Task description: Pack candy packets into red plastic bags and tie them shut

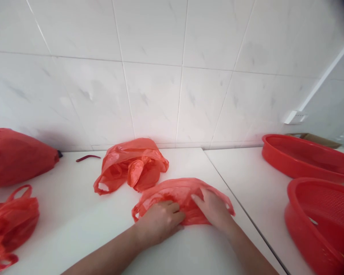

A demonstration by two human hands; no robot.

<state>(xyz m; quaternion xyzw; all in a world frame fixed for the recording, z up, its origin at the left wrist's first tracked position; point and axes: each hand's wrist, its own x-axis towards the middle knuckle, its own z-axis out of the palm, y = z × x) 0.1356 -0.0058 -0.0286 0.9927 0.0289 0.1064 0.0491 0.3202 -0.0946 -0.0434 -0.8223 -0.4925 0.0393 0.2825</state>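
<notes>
Head view shows both hands pressed flat on a thin red plastic bag (pixel 183 198) lying near the front middle of the white tabletop (pixel 74 225). Left hand (pixel 159 222) lies palm down on the bag's near left part, fingers loosely together and slightly curled, not gripping anything that can be seen. Right hand (pixel 213 209) rests on the bag's right part, fingers spread a little and pointing left, also pressing rather than clutching. Judging from how the bag lies, it is already mostly flattened and smoothed, though its edges are still wrinkled and it is not folded into any compact shape. Just beyond it, towards the tiled wall (pixel 160 84), a second red bag (pixel 132 166) sits crumpled and puffed up, untouched. At the far left a fuller red bag (pixel 17 156) lies on its side, and another crumpled bag (pixel 8 225) sits at the near left edge; both look unhandled. A small dark red strip (pixel 87 157) lies near the wall. On the right, two red plastic baskets (pixel 309 156) (pixel 323 225) stand on the adjoining surface, well apart from the hands.
</notes>
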